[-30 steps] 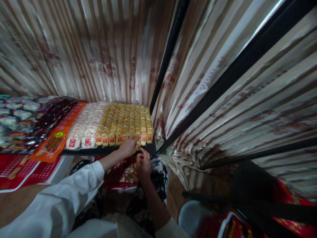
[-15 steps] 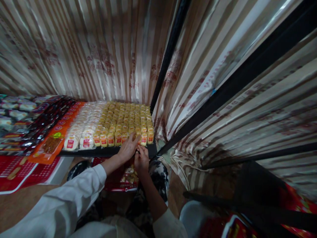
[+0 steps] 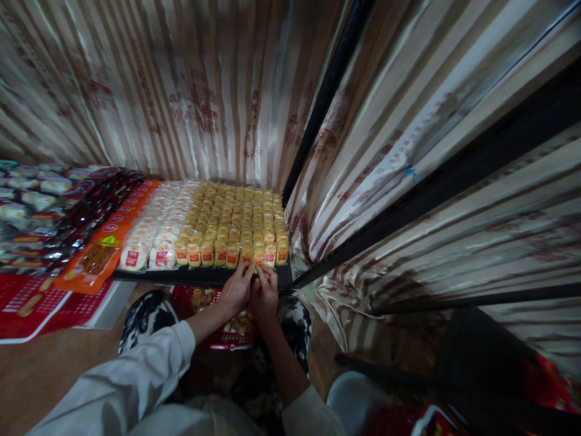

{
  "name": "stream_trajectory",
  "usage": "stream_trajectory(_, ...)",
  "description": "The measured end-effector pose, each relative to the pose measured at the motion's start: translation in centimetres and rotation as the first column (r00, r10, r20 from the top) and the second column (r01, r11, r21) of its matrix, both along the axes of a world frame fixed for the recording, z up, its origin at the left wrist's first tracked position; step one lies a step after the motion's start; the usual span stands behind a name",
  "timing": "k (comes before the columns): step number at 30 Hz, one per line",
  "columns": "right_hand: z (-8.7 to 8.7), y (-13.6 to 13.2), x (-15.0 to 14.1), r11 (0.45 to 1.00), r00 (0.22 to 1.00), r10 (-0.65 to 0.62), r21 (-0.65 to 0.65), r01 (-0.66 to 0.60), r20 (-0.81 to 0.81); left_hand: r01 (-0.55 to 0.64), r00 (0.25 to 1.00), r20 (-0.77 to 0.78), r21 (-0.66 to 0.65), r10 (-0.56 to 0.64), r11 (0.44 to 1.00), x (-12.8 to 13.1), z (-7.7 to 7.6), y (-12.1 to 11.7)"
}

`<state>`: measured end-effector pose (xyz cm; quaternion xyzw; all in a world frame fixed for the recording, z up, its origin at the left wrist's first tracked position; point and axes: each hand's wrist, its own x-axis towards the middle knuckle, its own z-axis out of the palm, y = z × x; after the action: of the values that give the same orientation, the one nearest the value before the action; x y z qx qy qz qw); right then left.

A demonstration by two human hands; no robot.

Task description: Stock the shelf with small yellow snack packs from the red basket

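Note:
Rows of small yellow snack packets (image 3: 236,221) fill the right part of a black shelf (image 3: 200,276). My left hand (image 3: 236,290) and my right hand (image 3: 265,293) meet at the shelf's front edge, fingers curled and pinched together at the front row of yellow packets, near its right end. What they pinch between them is hidden by the fingers. White round packets (image 3: 149,242) with red labels lie left of the yellow ones.
Orange flat packs (image 3: 102,251) and dark wrapped goods (image 3: 54,212) cover the shelf's left side. A red bag of snacks (image 3: 213,315) sits below the shelf. Striped curtain (image 3: 190,91) hangs behind, and black frame bars (image 3: 408,212) cross the right.
Both hands have drawn closer together at the front row; the left hand slid down from on top of the packets to the shelf edge. The view shifted slightly.

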<state>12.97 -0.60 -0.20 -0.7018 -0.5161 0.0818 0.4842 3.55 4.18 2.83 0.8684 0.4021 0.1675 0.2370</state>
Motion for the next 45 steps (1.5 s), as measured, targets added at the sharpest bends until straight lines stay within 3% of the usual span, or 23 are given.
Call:
stream_trajectory(12,-0.1,0.1,0.7,0.996,0.994,0.078,0.039,-0.081,0.072,-0.021,0.988,0.152,-0.092,0.035,0.996,0.5,-2.2,-0.3)
stream_trajectory(18,0.3,0.2,1.3,0.987,0.984,-0.156,0.059,0.151,0.084,-0.066,0.989,0.123,-0.114,0.080,0.991,0.8,-2.4,-0.5)
stream_trajectory(22,0.0,0.6,1.8,0.993,0.982,-0.117,-0.008,0.120,0.151,-0.090,0.988,0.113,-0.101,0.101,0.991,1.0,-2.5,-0.5)
stream_trajectory(26,-0.2,0.7,2.2,0.998,0.981,-0.040,-0.047,0.050,0.190,-0.097,0.981,0.165,-0.057,0.106,0.994,1.3,-3.0,-0.5)
stream_trajectory(37,-0.5,0.8,2.3,0.999,0.966,-0.024,-0.038,0.035,0.256,-0.104,0.973,0.217,0.116,0.077,0.988,1.7,-4.0,-0.5)
stream_trajectory(45,-0.7,0.5,2.1,0.997,0.946,-0.076,0.040,0.067,0.314,-0.123,0.989,0.115,0.275,0.094,0.953,-1.8,-2.6,-2.0)
